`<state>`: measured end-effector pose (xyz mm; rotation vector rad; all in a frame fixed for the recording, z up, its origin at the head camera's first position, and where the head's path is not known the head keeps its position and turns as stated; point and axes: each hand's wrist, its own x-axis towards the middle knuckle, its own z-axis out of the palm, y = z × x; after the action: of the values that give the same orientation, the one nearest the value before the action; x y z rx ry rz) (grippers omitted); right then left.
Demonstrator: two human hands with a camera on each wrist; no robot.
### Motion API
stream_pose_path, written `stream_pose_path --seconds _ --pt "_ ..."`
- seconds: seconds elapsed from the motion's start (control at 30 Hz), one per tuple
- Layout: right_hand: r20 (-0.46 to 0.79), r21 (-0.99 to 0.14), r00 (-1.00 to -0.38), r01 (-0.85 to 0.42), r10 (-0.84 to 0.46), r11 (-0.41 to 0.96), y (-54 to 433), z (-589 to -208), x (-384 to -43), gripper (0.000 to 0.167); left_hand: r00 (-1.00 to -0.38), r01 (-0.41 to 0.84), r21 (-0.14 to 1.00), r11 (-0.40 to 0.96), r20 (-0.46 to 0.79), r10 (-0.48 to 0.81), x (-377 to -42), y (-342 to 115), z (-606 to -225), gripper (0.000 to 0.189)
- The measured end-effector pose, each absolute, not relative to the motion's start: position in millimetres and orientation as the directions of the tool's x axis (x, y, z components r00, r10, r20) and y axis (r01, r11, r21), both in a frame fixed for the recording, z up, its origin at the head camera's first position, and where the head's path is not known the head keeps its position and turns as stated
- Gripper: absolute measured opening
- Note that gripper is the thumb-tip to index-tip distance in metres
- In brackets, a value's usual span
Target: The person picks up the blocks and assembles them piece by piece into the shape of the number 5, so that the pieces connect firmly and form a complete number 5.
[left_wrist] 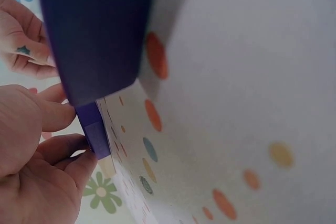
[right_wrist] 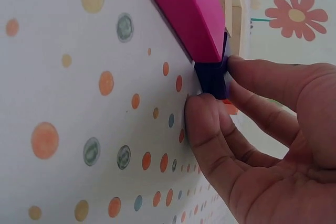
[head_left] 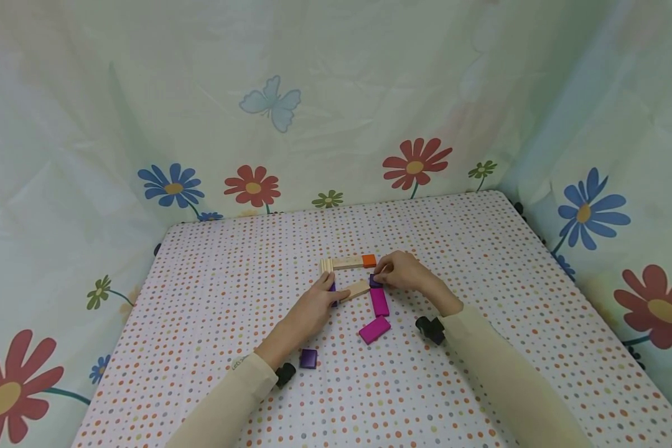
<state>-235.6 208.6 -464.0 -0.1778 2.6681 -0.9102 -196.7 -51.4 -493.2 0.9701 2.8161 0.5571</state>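
My right hand [head_left: 403, 272] pinches a small dark purple block [right_wrist: 212, 80] between thumb and fingertips, at the far end of a magenta block [head_left: 379, 302]. My left hand [head_left: 312, 305] has thumb and fingers on a purple block [left_wrist: 94, 135], partly covered by the hand in the head view. Between the hands, a plain wooden block [head_left: 355, 290] lies at a slant, its left end by the left thumb. Beyond them, another wooden block [head_left: 348, 262] runs from a pale ridged wooden piece [head_left: 326, 266] to an orange block [head_left: 369, 261].
A second magenta block [head_left: 374, 330] lies angled on the near side of the first. One loose purple block [head_left: 308, 359] sits beside the left wrist and looms large in the left wrist view. Dotted cloth [head_left: 213, 348] covers the table; flowered curtains [head_left: 336, 93] surround it.
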Motion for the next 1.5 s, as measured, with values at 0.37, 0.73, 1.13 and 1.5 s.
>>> stream_pose_path --seconds 0.37,0.73,1.13,1.5 --pt "-0.245 -0.617 -0.944 -0.022 -0.219 0.786 209 -462 -234 0.022 -0.792 0.573 0.370 0.731 0.018 0.611 -197 -51 -493 0.050" --pt "-0.235 -0.617 -0.941 -0.051 -0.245 0.786 215 -463 -234 0.030 -0.792 0.567 0.376 0.733 0.006 0.610 -196 -51 -491 0.051" --pt "-0.109 -0.578 -0.978 -0.083 -0.177 0.812 242 -441 -218 0.033 -0.795 0.558 0.402 0.726 0.009 0.606 -195 -52 -491 0.052" --pt "-0.109 -0.601 -0.986 -0.036 -0.127 0.799 266 -438 -186 0.035 -0.792 0.564 0.383 0.731 0.001 0.611 -195 -51 -492 0.053"
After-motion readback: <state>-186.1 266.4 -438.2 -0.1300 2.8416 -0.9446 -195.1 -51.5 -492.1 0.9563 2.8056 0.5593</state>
